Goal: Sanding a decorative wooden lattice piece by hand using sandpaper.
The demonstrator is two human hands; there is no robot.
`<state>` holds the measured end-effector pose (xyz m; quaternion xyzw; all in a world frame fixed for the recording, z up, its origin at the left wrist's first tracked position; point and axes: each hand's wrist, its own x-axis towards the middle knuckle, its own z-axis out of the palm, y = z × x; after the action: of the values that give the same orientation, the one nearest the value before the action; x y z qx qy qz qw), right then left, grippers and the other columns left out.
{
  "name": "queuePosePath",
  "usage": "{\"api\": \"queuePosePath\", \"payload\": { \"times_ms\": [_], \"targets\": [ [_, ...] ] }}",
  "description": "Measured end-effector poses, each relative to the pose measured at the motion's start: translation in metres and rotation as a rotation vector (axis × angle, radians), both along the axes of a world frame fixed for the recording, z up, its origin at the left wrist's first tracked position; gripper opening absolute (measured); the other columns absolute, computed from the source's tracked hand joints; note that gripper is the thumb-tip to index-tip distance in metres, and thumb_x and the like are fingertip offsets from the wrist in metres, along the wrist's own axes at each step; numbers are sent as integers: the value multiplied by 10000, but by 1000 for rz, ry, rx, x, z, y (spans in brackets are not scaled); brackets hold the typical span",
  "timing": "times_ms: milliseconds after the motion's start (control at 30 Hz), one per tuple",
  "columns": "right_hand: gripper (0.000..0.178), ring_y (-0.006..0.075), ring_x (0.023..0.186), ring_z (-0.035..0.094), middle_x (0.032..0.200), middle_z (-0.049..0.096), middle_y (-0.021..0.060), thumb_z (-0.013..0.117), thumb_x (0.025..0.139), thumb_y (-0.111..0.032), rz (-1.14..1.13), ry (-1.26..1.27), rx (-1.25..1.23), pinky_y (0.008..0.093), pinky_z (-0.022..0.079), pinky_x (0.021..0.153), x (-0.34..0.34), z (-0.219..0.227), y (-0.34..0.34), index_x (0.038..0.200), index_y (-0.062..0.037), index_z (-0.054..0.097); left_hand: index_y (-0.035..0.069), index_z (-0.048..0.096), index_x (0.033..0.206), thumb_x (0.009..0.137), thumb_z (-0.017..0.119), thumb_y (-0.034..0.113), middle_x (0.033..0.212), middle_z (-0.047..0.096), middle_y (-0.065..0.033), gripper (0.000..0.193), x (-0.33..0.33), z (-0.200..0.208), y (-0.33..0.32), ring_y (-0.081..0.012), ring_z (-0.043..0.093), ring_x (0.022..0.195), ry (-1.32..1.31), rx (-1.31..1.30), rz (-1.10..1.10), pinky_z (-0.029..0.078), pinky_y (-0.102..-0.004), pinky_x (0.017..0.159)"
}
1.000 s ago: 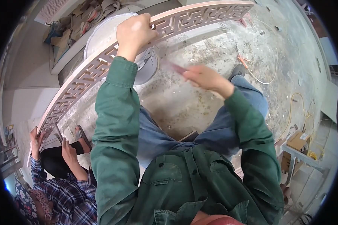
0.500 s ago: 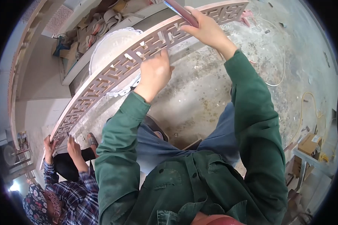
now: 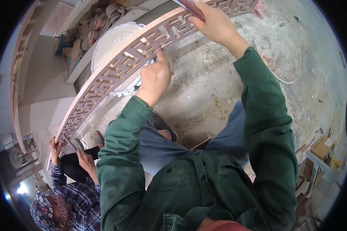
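Note:
A long, curved wooden fretwork panel [image 3: 115,71] stretches from the lower left to the top right. My left hand [image 3: 155,77] is below its middle, the index fingertip at the panel's lower edge. The thumb stands apart and the other fingers are curled under, partly hidden; nothing shows in that hand. Farther right, my right hand [image 3: 219,27] grips a dark red, flat sanding block [image 3: 192,8] over the panel. The block's far end runs out of the picture.
At the lower left a co-worker [image 3: 75,200] holds the panel's end and a thin file-like tool [image 3: 70,143]. Behind the panel lies a pale oval piece with a scalloped rim [image 3: 98,50]. Hoses [image 3: 285,81] lie on the floor; a cardboard box [image 3: 322,148] stands right.
My left index finger has straightened toward the panel's lower edge. The sanding block and my right hand sit slightly higher and farther right. The co-worker's tool now shows against the panel.

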<state>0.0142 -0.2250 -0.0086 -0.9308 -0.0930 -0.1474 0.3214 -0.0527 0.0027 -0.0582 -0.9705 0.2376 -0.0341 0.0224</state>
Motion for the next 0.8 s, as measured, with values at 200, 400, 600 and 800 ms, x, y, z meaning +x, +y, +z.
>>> {"api": "queuePosePath", "payload": {
  "times_ms": [200,400,600,800],
  "targets": [
    [578,452,854,630,917,651,271,608,854,-244,16,-57,40,522,502,757,-2,-1,4,1381,-83,433,-155,441,1318,708,797,355,607,629,-139,871,0,1,10,-289,646,554,-20,-73,-27,484,-374,499],
    [596,459,874,627,937,647,285,610,856,-243,-21,-20,10,517,501,770,-7,0,4,1389,-62,416,-139,457,1311,710,794,351,608,626,-144,845,-7,27,3,-307,644,561,-33,-103,-87,493,-371,513],
    [596,463,891,624,958,646,285,616,860,-236,-15,-39,-6,514,499,783,-4,-4,3,1393,-65,412,-134,467,1294,725,785,336,617,632,-140,804,-13,39,24,-317,645,566,-55,-102,-12,499,-383,523],
    [592,455,924,621,994,645,276,622,859,-232,0,-74,27,503,497,801,0,-9,3,1391,-74,416,-105,476,1290,746,775,333,618,627,-141,759,-14,38,31,-325,646,587,-73,-139,-66,501,-397,525]
  ]
}}
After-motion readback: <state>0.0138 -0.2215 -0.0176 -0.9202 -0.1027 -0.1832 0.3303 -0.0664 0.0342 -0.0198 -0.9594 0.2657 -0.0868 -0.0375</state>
